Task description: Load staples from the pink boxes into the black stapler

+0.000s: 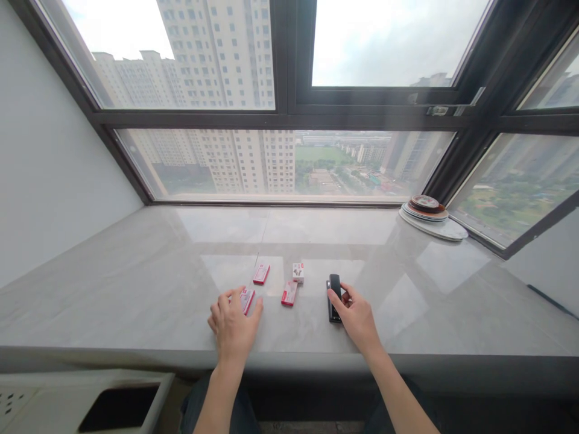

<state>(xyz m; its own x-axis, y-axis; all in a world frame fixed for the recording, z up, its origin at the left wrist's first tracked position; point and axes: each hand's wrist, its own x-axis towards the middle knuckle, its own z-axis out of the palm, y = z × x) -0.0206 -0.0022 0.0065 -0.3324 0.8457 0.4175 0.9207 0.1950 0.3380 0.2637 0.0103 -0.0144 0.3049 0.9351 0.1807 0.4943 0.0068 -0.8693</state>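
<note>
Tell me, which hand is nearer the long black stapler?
Right. The right hand touches the long black stapler, its thumb across it. The left hand is farther off, to the stapler's left, at a small red-and-white rectangular box.

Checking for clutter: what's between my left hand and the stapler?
In the head view, a red-and-white box lies between your left hand and the stapler, a white box just behind it.

The stapler [335, 282] is long and black. It is on the shiny pale ledge [298, 331], near the front edge, with its long way going from front to back. The small box [248, 301] is pinkish red and white. It is to the left of the stapler, well apart, turned a bit, and partly hidden.
</note>
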